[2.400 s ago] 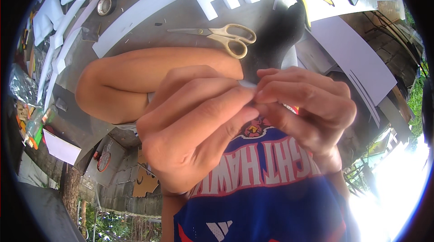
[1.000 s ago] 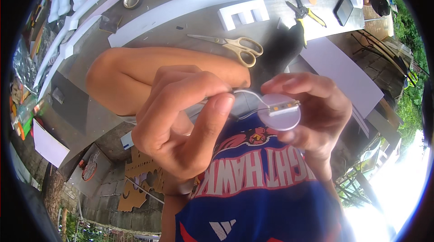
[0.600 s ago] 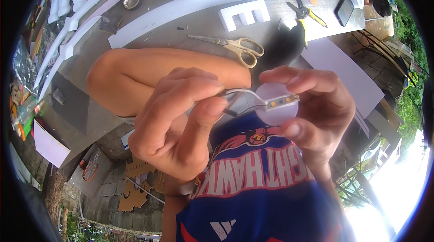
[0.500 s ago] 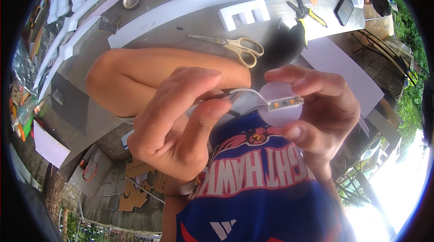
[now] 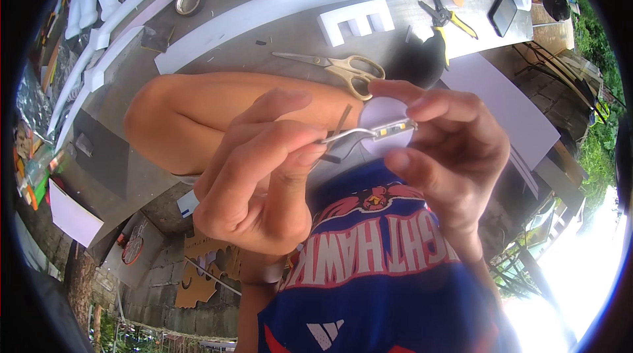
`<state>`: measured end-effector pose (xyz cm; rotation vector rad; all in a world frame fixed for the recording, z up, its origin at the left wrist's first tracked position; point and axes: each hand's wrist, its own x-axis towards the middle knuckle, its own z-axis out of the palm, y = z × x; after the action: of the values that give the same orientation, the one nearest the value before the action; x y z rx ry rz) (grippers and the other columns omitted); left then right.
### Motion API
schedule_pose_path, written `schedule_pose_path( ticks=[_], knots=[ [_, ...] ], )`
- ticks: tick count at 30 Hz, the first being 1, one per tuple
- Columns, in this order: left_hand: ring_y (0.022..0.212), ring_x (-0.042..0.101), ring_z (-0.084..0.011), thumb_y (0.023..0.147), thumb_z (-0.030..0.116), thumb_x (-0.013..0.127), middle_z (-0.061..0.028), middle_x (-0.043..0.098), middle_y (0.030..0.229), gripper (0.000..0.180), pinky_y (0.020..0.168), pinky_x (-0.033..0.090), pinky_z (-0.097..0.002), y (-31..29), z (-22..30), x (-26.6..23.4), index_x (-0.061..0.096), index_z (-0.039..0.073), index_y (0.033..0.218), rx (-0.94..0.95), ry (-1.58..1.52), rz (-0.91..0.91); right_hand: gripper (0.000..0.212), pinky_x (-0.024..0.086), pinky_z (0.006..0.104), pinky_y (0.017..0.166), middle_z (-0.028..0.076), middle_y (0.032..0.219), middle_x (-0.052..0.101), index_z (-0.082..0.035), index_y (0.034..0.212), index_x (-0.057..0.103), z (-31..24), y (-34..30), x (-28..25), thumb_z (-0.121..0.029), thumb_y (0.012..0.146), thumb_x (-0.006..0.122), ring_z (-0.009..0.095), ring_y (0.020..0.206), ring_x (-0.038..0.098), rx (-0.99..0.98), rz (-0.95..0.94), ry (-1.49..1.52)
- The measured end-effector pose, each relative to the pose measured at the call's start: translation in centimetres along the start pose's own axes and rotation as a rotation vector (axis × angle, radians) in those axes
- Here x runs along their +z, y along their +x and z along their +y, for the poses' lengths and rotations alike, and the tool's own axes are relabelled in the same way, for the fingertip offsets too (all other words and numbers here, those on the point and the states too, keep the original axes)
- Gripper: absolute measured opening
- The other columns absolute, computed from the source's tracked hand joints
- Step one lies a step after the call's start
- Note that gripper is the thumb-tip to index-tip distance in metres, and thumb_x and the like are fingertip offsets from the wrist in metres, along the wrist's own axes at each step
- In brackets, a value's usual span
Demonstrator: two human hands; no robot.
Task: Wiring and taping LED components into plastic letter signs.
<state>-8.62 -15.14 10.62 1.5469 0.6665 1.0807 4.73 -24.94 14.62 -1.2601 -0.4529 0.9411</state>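
A round white disc [image 5: 379,110] is held at its edge by my right hand [image 5: 461,145], its thumb and fingers curved around it. Across the disc's face lies a small LED module [image 5: 393,130] with yellowish chips. White and grey wires [image 5: 351,133] run from the module's left end to my left hand [image 5: 260,178]. The left thumb and index finger are closed on the wires. Thin dark strips [image 5: 333,157] stick out beside those fingertips; how they are attached is unclear. Beyond my hands, cream-handled scissors [image 5: 353,73] lie on the grey work surface.
White block letters, one an E [image 5: 356,22], stand along the far side. Yellow-handled pliers [image 5: 445,20], a dark phone [image 5: 502,13] and a tape roll [image 5: 188,1] lie there too. My bent leg [image 5: 198,106] crosses the middle; a white sheet [image 5: 508,116] sits at the right.
Both hands have shifted slightly; the disc and LED module have moved left and up, closer to the left fingertips. The wires and dark strips show more clearly between the hands.
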Motion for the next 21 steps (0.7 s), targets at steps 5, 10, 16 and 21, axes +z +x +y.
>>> schedule_pose_path(
  ticks=[5,10,16,21],
  knots=[
    [0.08,0.068,-0.0254,0.08,-0.004,0.068,-0.0145,0.069,0.08,0.009,0.071,0.053,-0.0284,0.8,-1.2,0.3,0.068,-0.007,0.089,-0.027,0.04,-0.032,0.032,0.057,0.031,0.081,0.024,0.104,0.066,0.007,0.105,0.058,1.0,1.0,-0.6,0.011,0.076,0.068,0.025,0.093,0.068,0.045,0.052,0.037],
    [0.074,0.067,-0.0186,0.081,-0.002,0.068,-0.0139,0.069,0.083,0.02,0.072,0.051,-0.024,1.9,-1.6,-0.2,0.068,-0.009,0.1,-0.281,0.044,-0.095,0.033,0.057,0.0313,0.083,0.021,0.1,0.068,0.009,0.108,0.059,2.0,2.3,-1.0,0.012,0.076,0.067,0.023,0.093,0.068,0.089,0.045,-0.001],
    [0.084,0.066,-0.0199,0.067,0.003,0.081,-0.0149,0.069,0.096,0.045,0.07,0.052,-0.0253,3.5,-3.2,-0.8,0.066,-0.008,0.108,-0.264,-0.063,-0.197,0.032,0.057,0.03,0.08,0.019,0.1,0.068,0.008,0.107,0.06,2.2,3.9,-0.8,0.011,0.076,0.067,0.021,0.091,0.068,0.108,0.073,-0.022],
    [0.085,0.067,-0.0223,0.059,0.006,0.083,-0.016,0.069,0.097,0.047,0.068,0.052,-0.0264,6.2,-5.1,-1.4,0.069,-0.004,0.103,0.095,0.245,-0.444,0.032,0.057,0.0279,0.078,0.017,0.1,0.068,0.008,0.107,0.06,2.9,6.0,-0.8,0.01,0.075,0.069,0.019,0.088,0.068,0.129,0.068,-0.036]
  ],
)
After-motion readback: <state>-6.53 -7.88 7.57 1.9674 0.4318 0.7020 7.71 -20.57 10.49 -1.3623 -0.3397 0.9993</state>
